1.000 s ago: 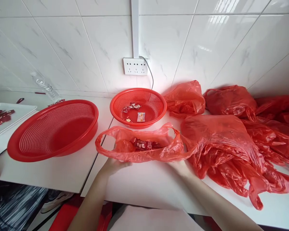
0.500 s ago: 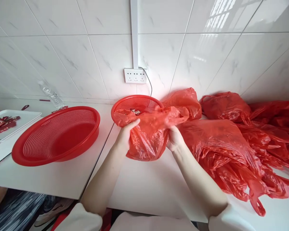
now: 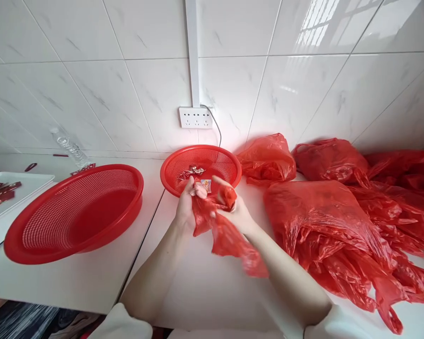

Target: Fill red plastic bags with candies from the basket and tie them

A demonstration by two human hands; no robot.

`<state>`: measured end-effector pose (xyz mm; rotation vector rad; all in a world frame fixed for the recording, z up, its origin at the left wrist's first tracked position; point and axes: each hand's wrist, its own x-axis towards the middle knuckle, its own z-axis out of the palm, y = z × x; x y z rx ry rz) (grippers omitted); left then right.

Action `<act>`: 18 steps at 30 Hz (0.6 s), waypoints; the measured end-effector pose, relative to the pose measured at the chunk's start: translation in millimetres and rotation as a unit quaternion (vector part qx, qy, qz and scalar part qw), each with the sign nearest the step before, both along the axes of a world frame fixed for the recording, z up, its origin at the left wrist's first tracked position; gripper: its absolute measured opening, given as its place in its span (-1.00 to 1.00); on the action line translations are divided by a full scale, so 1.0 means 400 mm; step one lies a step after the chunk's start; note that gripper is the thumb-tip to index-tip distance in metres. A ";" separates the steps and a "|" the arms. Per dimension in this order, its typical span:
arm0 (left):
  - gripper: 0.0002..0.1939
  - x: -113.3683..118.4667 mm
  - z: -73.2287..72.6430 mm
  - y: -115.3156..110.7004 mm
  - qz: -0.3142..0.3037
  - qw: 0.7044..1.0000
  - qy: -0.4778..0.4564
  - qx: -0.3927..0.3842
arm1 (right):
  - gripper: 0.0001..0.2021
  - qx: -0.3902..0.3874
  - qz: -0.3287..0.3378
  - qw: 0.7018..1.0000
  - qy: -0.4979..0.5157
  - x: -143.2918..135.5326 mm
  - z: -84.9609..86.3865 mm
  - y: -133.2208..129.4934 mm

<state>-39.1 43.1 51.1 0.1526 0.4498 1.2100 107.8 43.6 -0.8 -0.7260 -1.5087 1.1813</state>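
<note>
Both my hands are around one red plastic bag (image 3: 229,238), just in front of the small red basket (image 3: 166,174). My left hand (image 3: 188,207) pinches the bag's left part between thumb and fingers. Wrapped round the bunched right part is my right hand (image 3: 235,209), with the loose end trailing toward my right forearm. Inside the small basket lie some small wrapped items (image 3: 195,171) and a small printed packet (image 3: 206,185). A pile of flattened red bags (image 3: 314,207) lies to the right.
A large red basket (image 3: 134,188) stands on the left, beside a white tray (image 3: 31,186) with red packets. A clear bottle (image 3: 70,148) leans near the wall. Filled-looking red bags (image 3: 268,157) rest at the back right, and a socket strip (image 3: 195,117) is on the wall.
The bag between my hands was spread wide and hid much of the small basket; now it is bunched and narrow, lower down. My hands are closer together, and the basket's contents show.
</note>
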 end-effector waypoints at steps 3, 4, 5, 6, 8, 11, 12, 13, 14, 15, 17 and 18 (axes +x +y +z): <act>-0.58 -0.001 -0.020 -0.011 -0.050 0.983 0.162 0.064 | -0.70 -0.009 0.023 1.000 0.016 0.022 -0.005 0.006; -0.58 -0.010 -0.034 -0.019 -0.057 0.968 0.230 0.089 | -0.73 -0.010 0.035 0.999 0.007 0.041 -0.007 0.005; -0.59 -0.022 -0.054 -0.029 -0.053 0.949 0.293 0.108 | -0.72 -0.005 0.051 0.999 -0.010 0.067 -0.012 0.002; -0.63 -0.037 -0.078 -0.042 -0.036 0.928 0.349 0.126 | -0.66 0.006 0.067 0.997 -0.028 0.096 -0.020 -0.004; -0.75 -0.071 -0.136 -0.076 0.022 0.896 0.418 0.149 | -0.42 0.034 0.093 0.994 -0.049 0.163 -0.051 -0.025; -0.54 -0.106 -0.224 -0.140 0.051 0.877 0.439 0.189 | 0.06 0.038 0.096 0.991 -0.083 0.248 -0.134 -0.075; -0.46 -0.109 -0.247 -0.161 0.046 0.878 0.435 0.192 | 0.14 0.027 0.090 0.988 -0.120 0.265 -0.167 -0.093; -0.40 -0.107 -0.266 -0.178 0.029 0.885 0.426 0.187 | 0.16 0.022 0.083 0.982 -0.171 0.275 -0.199 -0.109; -0.38 -0.101 -0.281 -0.190 0.005 0.891 0.418 0.179 | 0.13 0.024 0.072 0.972 -0.223 0.278 -0.229 -0.122; -0.38 -0.091 -0.291 -0.198 -0.016 0.894 0.414 0.169 | 0.09 0.035 0.056 0.962 -0.265 0.273 -0.255 -0.131; -0.43 -0.064 -0.299 -0.201 -0.025 0.892 0.424 0.155 | 0.03 0.074 0.022 0.948 -0.308 0.245 -0.291 -0.135; -0.45 -0.048 -0.297 -0.198 -0.016 0.888 0.434 0.151 | 0.03 0.095 0.008 0.947 -0.308 0.224 -0.299 -0.132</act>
